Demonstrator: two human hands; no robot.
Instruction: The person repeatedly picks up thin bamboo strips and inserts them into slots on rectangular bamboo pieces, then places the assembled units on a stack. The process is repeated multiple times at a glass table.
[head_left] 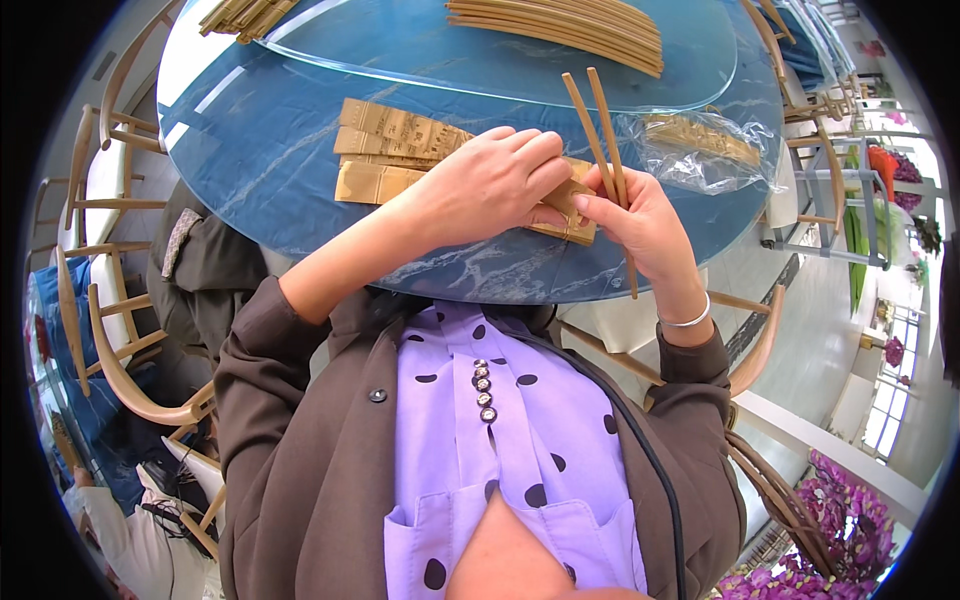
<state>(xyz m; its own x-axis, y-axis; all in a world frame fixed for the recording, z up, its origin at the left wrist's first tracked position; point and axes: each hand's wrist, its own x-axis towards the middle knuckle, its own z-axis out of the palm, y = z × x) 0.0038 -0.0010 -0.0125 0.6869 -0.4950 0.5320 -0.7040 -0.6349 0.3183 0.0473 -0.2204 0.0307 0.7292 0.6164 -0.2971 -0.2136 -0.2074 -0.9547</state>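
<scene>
My right hand (645,225) grips a pair of wooden chopsticks (604,118), which stand up tilted with their lower ends past the palm. Close beside it, my left hand (500,180) is closed with its fingers curled on a gold-brown paper chopstick sleeve (568,196). My right thumb touches that sleeve's end too. Whether the chopstick tips enter it cannot be seen. Beneath my left hand and wrist lies a fanned stack of similar printed sleeves (385,140), partly covered by my arm.
The round table (270,190) has a blue marbled cover and a raised glass turntable (400,60). On the glass lie a row of loose chopsticks (560,28) and a bundle of sleeves (245,15). A clear plastic bag (700,150) holds more sleeves at right. Wooden chairs (130,370) stand around.
</scene>
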